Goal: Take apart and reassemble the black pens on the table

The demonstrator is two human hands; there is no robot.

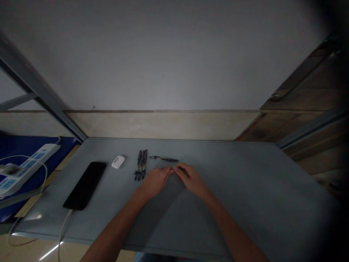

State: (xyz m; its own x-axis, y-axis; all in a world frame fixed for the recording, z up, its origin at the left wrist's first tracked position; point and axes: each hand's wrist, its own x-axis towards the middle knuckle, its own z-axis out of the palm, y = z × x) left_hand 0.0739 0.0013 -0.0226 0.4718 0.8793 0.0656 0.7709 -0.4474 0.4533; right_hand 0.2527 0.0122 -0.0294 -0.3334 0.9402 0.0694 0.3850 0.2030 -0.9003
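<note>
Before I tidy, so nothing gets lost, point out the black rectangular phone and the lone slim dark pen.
Black rectangular phone [85, 186], head view: middle of its dark face.
Lone slim dark pen [164, 158], head view: middle of its barrel.

Forearms [124, 214] slant inward — left hand [156, 181] and right hand [193, 180] close together, fingers [166, 170] bent and pinched.

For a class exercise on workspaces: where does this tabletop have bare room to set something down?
Widest: right of the right hand, across the tabletop toward shadow. Smaller: between the phone and left forearm. Crowded: around the grouped pens, lone pen and left hand.
</note>
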